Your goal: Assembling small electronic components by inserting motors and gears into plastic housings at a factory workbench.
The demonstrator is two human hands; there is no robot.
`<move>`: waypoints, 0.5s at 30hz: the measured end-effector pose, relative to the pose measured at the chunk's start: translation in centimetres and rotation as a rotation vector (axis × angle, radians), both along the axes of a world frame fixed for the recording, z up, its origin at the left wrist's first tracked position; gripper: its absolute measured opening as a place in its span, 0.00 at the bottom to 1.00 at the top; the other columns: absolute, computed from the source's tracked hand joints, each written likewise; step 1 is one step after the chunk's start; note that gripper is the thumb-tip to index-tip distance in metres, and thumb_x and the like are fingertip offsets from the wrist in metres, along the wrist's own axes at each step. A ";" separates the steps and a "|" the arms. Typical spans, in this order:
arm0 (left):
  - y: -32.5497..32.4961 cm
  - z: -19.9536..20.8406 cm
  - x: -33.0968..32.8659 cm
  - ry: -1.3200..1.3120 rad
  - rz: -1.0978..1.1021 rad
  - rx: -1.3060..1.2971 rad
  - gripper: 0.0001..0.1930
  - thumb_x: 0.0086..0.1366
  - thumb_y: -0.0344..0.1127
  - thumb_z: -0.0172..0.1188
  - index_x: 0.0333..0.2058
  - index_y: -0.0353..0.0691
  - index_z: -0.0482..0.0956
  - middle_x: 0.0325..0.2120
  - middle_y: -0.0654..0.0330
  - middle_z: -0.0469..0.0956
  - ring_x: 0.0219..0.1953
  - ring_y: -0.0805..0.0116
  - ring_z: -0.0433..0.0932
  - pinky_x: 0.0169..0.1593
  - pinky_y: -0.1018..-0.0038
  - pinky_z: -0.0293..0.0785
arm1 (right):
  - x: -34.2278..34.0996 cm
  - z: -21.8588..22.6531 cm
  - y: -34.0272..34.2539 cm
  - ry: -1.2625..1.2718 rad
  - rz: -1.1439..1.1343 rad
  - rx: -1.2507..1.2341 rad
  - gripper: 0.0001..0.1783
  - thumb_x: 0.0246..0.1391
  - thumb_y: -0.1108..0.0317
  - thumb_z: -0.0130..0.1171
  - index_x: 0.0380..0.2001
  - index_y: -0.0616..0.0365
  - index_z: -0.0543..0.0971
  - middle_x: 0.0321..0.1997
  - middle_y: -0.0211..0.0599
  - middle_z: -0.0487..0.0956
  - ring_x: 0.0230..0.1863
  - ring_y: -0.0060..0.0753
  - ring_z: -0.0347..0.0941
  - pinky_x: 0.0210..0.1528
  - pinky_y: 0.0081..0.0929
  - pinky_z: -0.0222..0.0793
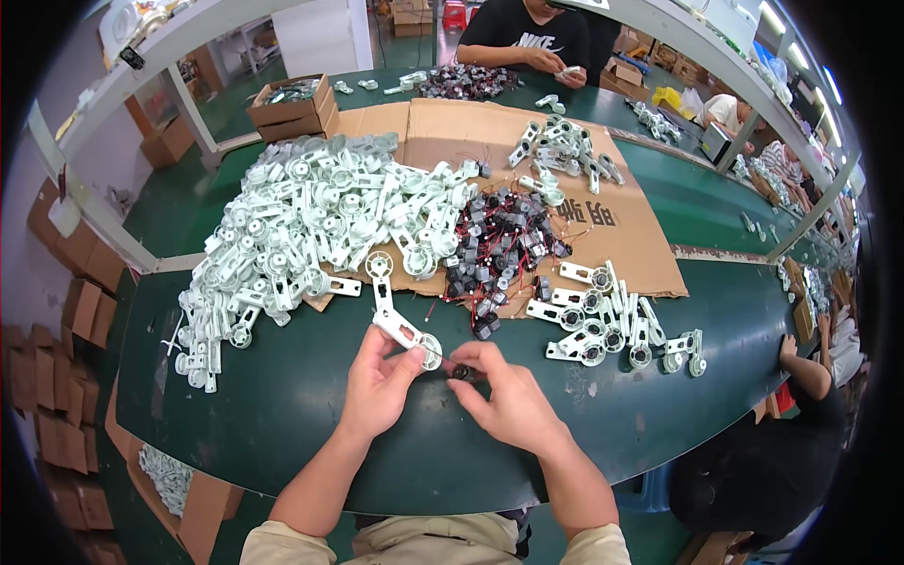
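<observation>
My left hand [377, 391] is closed on a pale mint plastic housing [389, 318], a bent arm with a spoked ring at each end. Its upper end points away from me, and the lower ring lies by my thumb. Just to the right, my right hand [509, 399] pinches a small black motor [460, 371] close to that ring. Whether the two parts touch I cannot tell. Beyond my hands is a heap of grey and black motors with red wires [499, 250]. A large pile of similar mint housings [325, 207] spreads to its left.
Housings with dark parts in their rings [593, 325] lie at right on the green table [282, 414]. Flattened cardboard [640, 235] lies under the heaps. An open carton [292, 108] stands at far left. Across the table, a person in black [527, 47] handles a small part.
</observation>
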State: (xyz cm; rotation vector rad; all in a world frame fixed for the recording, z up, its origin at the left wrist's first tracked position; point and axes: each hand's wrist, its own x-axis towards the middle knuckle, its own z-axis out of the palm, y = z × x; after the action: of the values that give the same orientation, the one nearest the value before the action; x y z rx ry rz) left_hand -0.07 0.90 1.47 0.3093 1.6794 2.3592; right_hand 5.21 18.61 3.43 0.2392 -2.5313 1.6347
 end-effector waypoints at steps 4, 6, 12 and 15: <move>-0.1 -0.4 -0.3 0.085 0.002 -0.018 0.10 0.67 0.24 0.53 0.46 0.34 0.65 0.44 0.56 0.73 0.47 0.70 0.76 0.51 0.73 0.74 | -0.8 0.1 0.5 0.355 -0.095 0.331 0.14 0.49 0.71 0.67 0.40 0.61 0.79 0.39 0.39 0.79 0.33 0.38 0.77 0.36 0.27 0.74; 0.1 -0.4 -0.3 0.116 0.003 -0.018 0.14 0.66 0.22 0.55 0.48 0.34 0.64 0.45 0.55 0.73 0.48 0.68 0.76 0.53 0.72 0.74 | -0.5 0.2 0.2 0.133 -0.124 0.143 0.15 0.49 0.73 0.67 0.41 0.59 0.80 0.37 0.37 0.78 0.29 0.32 0.75 0.33 0.25 0.72; 0.4 -1.6 -0.4 -0.022 -0.175 0.033 0.16 0.64 0.21 0.58 0.49 0.32 0.69 0.47 0.55 0.75 0.51 0.70 0.75 0.55 0.73 0.72 | -0.9 -0.5 -0.4 0.079 -0.106 -0.168 0.13 0.50 0.79 0.63 0.41 0.66 0.78 0.37 0.38 0.78 0.31 0.24 0.76 0.33 0.22 0.74; 0.3 -1.7 -0.3 -0.012 -0.156 0.022 0.14 0.64 0.23 0.58 0.48 0.32 0.70 0.44 0.57 0.76 0.48 0.71 0.76 0.54 0.73 0.73 | -0.9 -1.0 -0.7 0.075 -0.109 -0.202 0.13 0.50 0.80 0.63 0.41 0.66 0.76 0.39 0.39 0.78 0.34 0.25 0.78 0.36 0.21 0.76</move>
State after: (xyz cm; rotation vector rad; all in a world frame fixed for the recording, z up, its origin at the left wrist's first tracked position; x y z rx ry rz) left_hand -0.32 1.25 -0.21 0.4134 1.5642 2.2628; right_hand 4.35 17.90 2.38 0.1373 -2.2625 1.7870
